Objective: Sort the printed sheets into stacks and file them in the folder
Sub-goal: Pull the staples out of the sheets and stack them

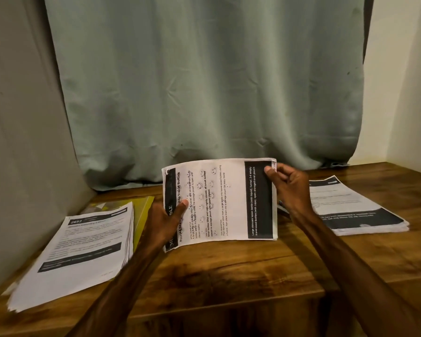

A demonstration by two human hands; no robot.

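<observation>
I hold a small bundle of printed sheets (224, 203) upright on its long edge over the middle of the wooden table (229, 271). My left hand (164, 221) grips its left end, thumb across the black header. My right hand (288, 188) pinches the upper right corner. A thick stack of printed sheets (78, 254) lies at the left. A second stack (350, 207) lies flat at the right. A yellow-green folder (142, 212) lies partly under the left stack.
A pale green curtain (204, 81) hangs right behind the table. A grey wall (17, 142) closes the left side and a cream wall (404, 81) the right. The table's front edge drops off near my forearms.
</observation>
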